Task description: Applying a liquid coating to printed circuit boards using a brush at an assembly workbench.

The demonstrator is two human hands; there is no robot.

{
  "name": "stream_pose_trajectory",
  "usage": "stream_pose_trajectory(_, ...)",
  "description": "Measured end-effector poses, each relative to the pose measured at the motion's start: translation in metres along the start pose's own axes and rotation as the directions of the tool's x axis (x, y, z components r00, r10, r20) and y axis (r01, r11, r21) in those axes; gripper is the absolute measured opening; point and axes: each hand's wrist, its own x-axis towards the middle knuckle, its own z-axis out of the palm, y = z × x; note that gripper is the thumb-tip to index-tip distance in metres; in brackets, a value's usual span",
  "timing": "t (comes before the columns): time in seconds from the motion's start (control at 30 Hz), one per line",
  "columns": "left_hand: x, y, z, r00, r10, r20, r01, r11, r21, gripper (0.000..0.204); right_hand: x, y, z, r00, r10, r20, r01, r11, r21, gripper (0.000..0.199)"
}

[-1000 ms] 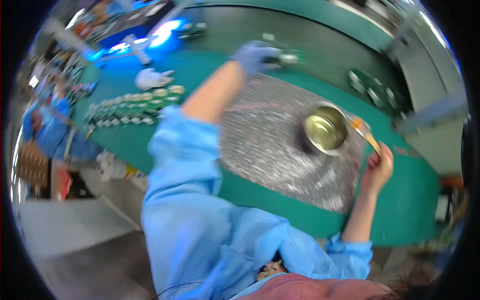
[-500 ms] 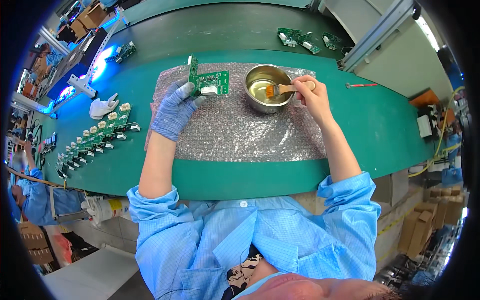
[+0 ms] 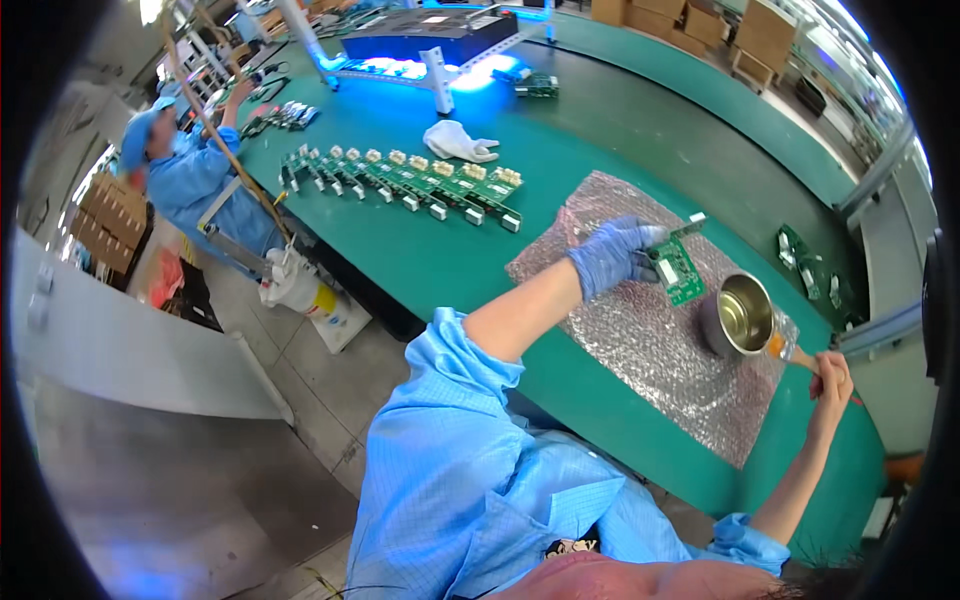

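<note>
Left hand (image 3: 612,256), gloved, pinches a green board (image 3: 678,270) by its near edge above the bubble wrap (image 3: 640,340); right hand (image 3: 830,380), bare, is closed around a brush (image 3: 790,352) whose bristles sit at the rim of the tin (image 3: 742,318). Risk: a loaded brush could drip on the wrap, or the thinly held board could tip. The tin, just left of the right hand, holds yellowish liquid, depth unclear.

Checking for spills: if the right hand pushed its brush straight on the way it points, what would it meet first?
Probably the metal bowl: the brush in the right hand points at its rim, bristles seemingly already there; depth unclear.
</note>
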Motion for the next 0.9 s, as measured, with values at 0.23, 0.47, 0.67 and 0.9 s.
stream_pose_trajectory(0.23,0.000,-0.002,0.001,0.998,-0.034,0.053,0.036,0.999,-0.031,0.029,-0.010,-0.006,0.015,0.997,-0.010,-0.071,0.013,0.999,0.039,0.018)
stream_pose_trajectory(0.47,0.003,-0.009,-0.010,0.986,-0.049,0.159,0.062,0.995,-0.077,0.030,-0.001,-0.026,0.045,0.991,-0.126,-0.041,0.125,0.991,-0.042,0.018)
stream_pose_trajectory(0.67,-0.006,-0.001,0.004,0.990,-0.114,0.077,0.099,0.980,0.175,0.038,0.003,-0.056,0.104,0.941,-0.190,0.280,0.171,0.981,0.094,0.017)
stream_pose_trajectory(0.9,-0.010,0.004,0.009,0.984,-0.144,0.106,0.116,0.965,0.237,0.041,0.018,-0.064,0.127,0.766,-0.380,0.518,0.424,0.905,0.038,0.019)
